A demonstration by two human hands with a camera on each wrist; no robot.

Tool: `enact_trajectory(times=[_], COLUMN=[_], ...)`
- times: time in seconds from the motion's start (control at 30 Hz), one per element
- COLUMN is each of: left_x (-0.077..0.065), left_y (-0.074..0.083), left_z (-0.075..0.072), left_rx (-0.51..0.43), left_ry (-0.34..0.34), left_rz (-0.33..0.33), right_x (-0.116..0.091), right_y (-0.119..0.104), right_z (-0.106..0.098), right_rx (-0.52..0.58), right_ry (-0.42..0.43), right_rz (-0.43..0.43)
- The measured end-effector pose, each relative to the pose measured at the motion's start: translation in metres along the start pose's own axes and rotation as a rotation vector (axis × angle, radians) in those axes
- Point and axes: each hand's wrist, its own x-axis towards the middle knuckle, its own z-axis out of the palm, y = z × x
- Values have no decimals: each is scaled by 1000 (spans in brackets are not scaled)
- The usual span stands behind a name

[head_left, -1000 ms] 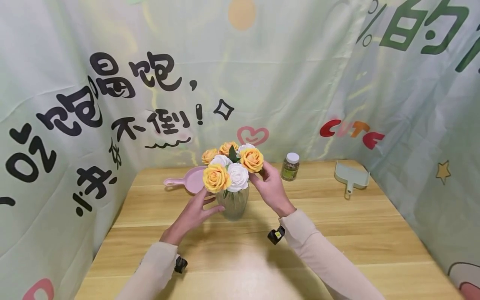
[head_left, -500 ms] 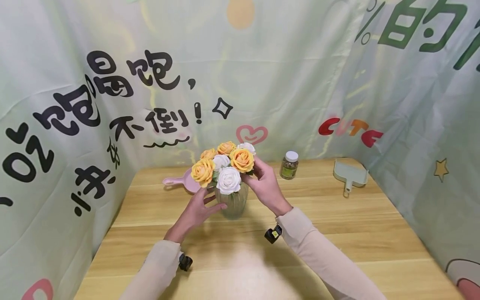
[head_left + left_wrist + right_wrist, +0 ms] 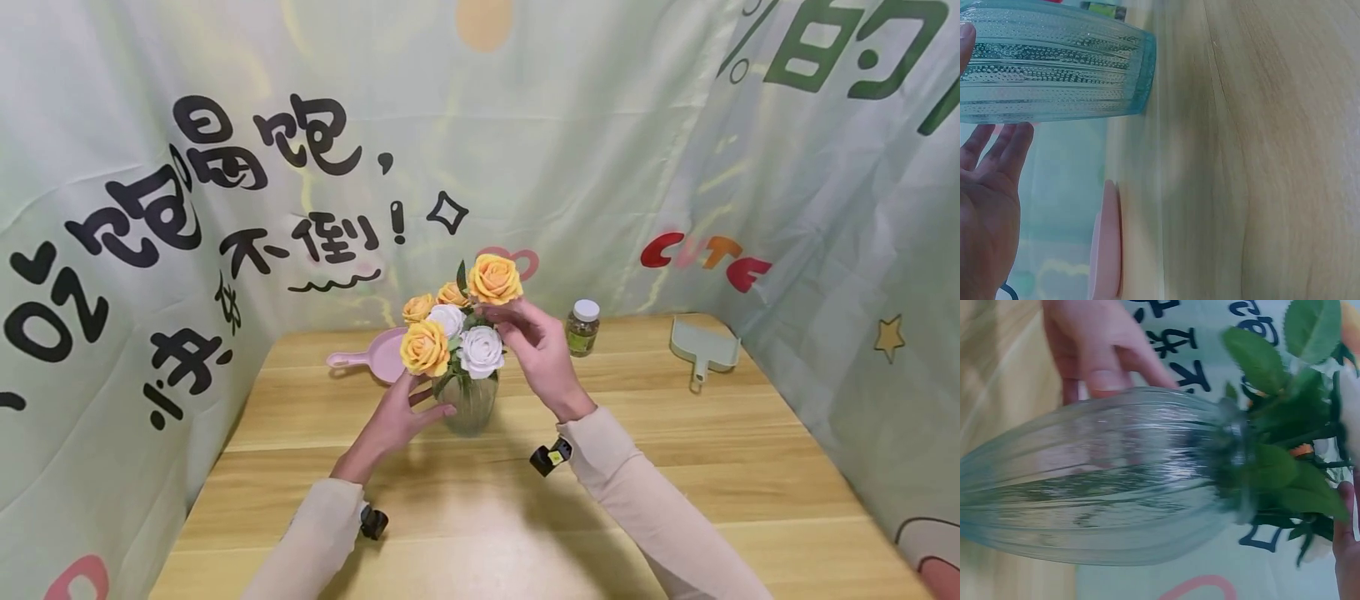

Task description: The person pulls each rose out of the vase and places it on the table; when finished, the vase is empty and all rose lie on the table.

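A ribbed clear glass vase (image 3: 471, 408) stands upright on the wooden table, holding several yellow and white artificial roses. My left hand (image 3: 393, 421) holds the vase's left side, thumb in front and fingers round the back; the left wrist view shows fingertips against the glass (image 3: 1054, 69). With my right hand (image 3: 546, 358) I pinch a yellow rose (image 3: 495, 279) just under its bloom, higher than the other flowers. A white rose (image 3: 481, 350) and another yellow rose (image 3: 424, 348) sit lower in front. Green leaves (image 3: 1297, 475) crowd the vase mouth in the right wrist view, and the lower stems are hard to make out.
Behind the vase on the left lies a pink toy pan (image 3: 386, 358). A small jar with a white lid (image 3: 582, 329) stands back right, and farther right lies a grey-green dustpan-like tray (image 3: 703, 348). Printed cloth (image 3: 600, 167) hangs behind the table (image 3: 675, 467).
My right hand has lifted the yellow rose above the others after moving it slightly left. The front roses swung left, then back right. My left hand stays at the vase.
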Motion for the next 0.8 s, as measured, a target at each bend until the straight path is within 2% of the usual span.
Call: enact_trajectory(times=[0.1, 0.3, 0.47, 0.7, 0.8], left_x=[1, 2, 3, 4, 3], left_y=[1, 0, 1, -3, -3], left_z=[1, 0, 0, -1, -1], left_rx=[-24, -31, -21, -18, -18], left_ry=[-2, -3, -4, -4, -6], left_rz=[8, 29, 34, 29, 28], right_x=[6, 13, 25, 49, 58], right_y=[-7, -14, -21, -46, -58], right_z=[-3, -3, -7, -28, -42], right_rx=[13, 48, 61, 113, 100], right_ry=[49, 155, 213, 293, 331], right_rz=[-39, -48, -113, -191, -230])
